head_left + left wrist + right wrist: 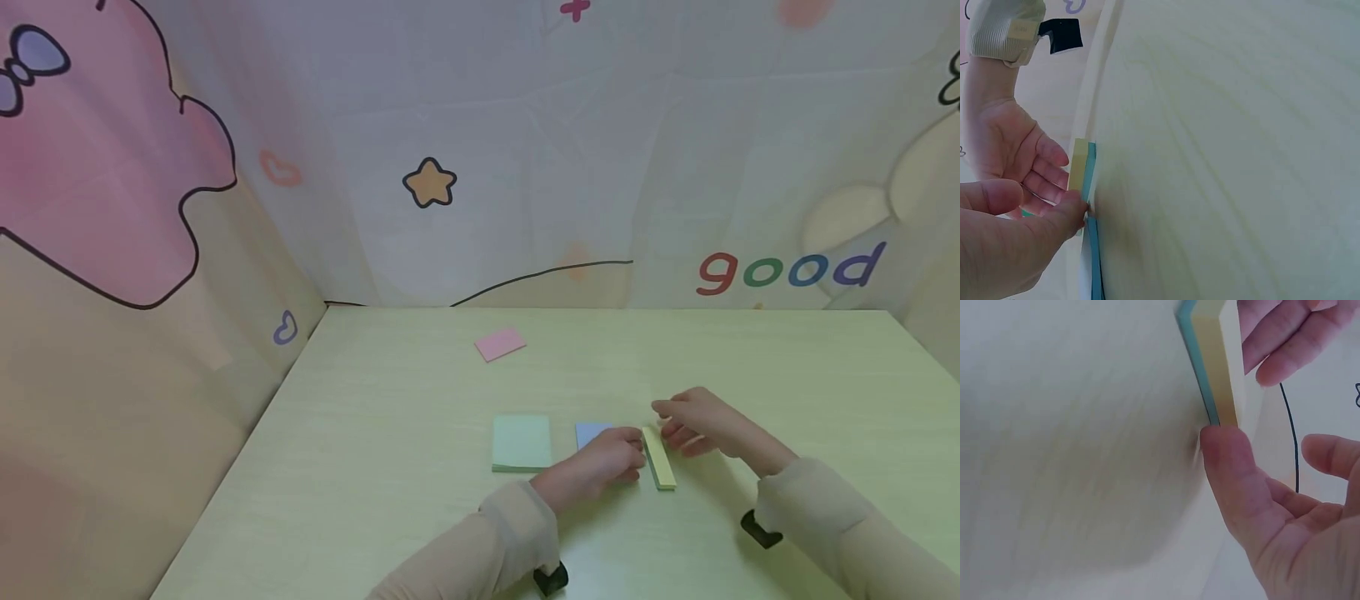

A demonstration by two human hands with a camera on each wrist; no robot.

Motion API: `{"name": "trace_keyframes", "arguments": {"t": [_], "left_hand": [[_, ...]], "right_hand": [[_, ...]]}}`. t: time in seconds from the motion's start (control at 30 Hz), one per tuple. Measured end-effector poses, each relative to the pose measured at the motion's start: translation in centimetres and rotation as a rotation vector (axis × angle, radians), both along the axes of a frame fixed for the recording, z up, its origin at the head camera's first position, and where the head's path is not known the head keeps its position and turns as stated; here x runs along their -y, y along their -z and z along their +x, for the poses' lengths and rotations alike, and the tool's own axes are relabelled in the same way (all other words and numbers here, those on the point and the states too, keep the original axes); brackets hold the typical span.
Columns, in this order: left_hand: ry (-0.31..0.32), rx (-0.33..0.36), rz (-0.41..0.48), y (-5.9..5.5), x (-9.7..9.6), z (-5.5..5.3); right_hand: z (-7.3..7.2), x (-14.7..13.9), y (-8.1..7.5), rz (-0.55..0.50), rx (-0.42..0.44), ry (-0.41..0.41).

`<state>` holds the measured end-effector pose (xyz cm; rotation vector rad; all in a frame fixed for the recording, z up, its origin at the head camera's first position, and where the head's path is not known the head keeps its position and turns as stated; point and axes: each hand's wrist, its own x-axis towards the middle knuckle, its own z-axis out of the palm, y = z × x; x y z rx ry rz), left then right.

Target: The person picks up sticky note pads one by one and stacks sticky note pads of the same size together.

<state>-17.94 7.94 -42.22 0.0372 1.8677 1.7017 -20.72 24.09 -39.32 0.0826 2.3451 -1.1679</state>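
Note:
A narrow yellow sticky-note pad [659,461] lies on the table between the two hands, a teal layer [1198,369] showing along its underside. The left hand [597,464] is at its left, partly covering a blue sticky-note pad [592,434]; one fingertip overlaps the yellow pad in the left wrist view. On the other side, the right hand [701,422] has relaxed, spread fingers, with a fingertip [1227,447] right at the pad's end in the right wrist view. Neither hand is curled around anything. Left of the blue pad sits a square mint-green sticky-note pad [521,443].
A pink sticky-note pad [500,344] lies farther back on the pale table [360,467]. Behind and to the left hangs a printed cloth [487,233]. Both sleeves have a black wrist device, such as the one [761,530] under the right cuff.

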Motion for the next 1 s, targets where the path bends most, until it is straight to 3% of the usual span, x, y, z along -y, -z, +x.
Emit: {"name": "trace_keyframes", "arguments": {"t": [0.3,0.63,1.0], "left_hand": [[0.004,0.004,0.044,0.1,0.2,0.4],[-0.002,0.037,0.071,0.5,0.1,0.1],[-0.018,0.043,0.096,0.4,0.0,0.3]], "right_hand": [[1.7,-0.4,0.0,-0.082,-0.017,-0.018],[3.0,-0.4,-0.1,-0.182,0.039,-0.012],[3.9,0.0,-0.2,-0.22,0.035,-0.003]]}}
